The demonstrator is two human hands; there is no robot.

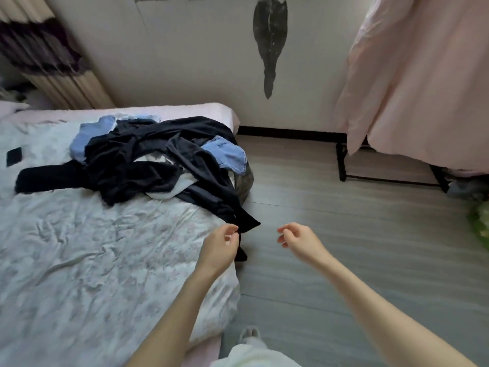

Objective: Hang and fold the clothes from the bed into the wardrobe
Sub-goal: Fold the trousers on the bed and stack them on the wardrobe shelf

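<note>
Low in the middle of the frame, the left hand (221, 246) pinches the trailing end of a dark garment (185, 165) between thumb and fingertips, right at the bed's (79, 260) right edge. A short tail of that fabric hangs below the hand, over the side of the mattress. The right hand (297, 241) hovers just to the right of it above the grey floor (344, 234), fingers loosely curled and holding nothing, apart from the cloth.

The dark garment runs from the pinched end up and left into a tangled pile of clothes (148, 157) lying on the bed in the centre-left of the frame. The pile mixes black or navy pieces with light blue denim (227, 154) and some white fabric (164, 193) underneath. A small dark rectangle (13, 156) lies on the pale floral sheet at the far left.

At the upper right a pink cloth cover (423, 88) drapes over a black metal frame (342, 162) standing on the floor. Striped curtains (47, 56) hang at the upper left, and a dark patch (270, 46) marks the wall at top centre
</note>
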